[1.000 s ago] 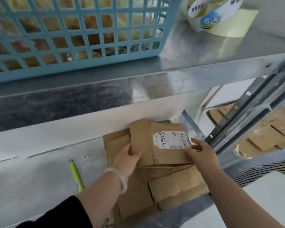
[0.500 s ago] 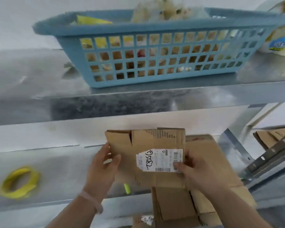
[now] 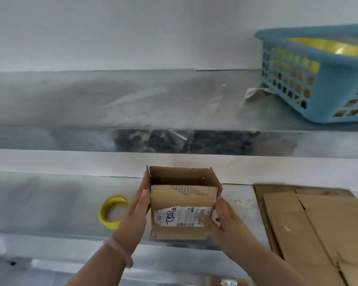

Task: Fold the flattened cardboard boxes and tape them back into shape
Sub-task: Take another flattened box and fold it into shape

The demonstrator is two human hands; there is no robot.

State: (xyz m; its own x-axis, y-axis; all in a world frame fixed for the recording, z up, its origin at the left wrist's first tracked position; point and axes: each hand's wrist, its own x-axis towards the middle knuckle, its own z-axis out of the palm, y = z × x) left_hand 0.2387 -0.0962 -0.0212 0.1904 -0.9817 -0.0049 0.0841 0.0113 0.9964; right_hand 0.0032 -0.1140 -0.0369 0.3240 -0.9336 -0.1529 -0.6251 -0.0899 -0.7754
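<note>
The small cardboard box point(image 3: 183, 203) stands squared up between both hands over the front edge of the lower shelf point(image 3: 50, 203); I cannot tell whether its bottom rests there. Its top is open, with the flaps standing up, and its white label point(image 3: 182, 216) faces the camera. The left grip point(image 3: 135, 211) lies flat against the left wall with its fingers straight, pressing but not clasping. The right grip point(image 3: 221, 215) is clamped on the right front corner, with the thumb across the label and the fingers round the side.

The step in hand looks like shaping: the tube is open, but no flap is folded and no tape shows on it. To do it well, press evenly from both sides so the corners stay square and the box does not lean back into a parallelogram. Fold the short flaps in first, then the long ones, so that the seam meets in the middle. The front flap has a torn liner, so it will likely crease easily and should be bent only at its score line. One hand should pin the closed flaps while the other fetches the yellow tape roll point(image 3: 112, 211), which lies just left on the same shelf. The flattened boxes point(image 3: 310, 228) wait in a stack at the right
</note>
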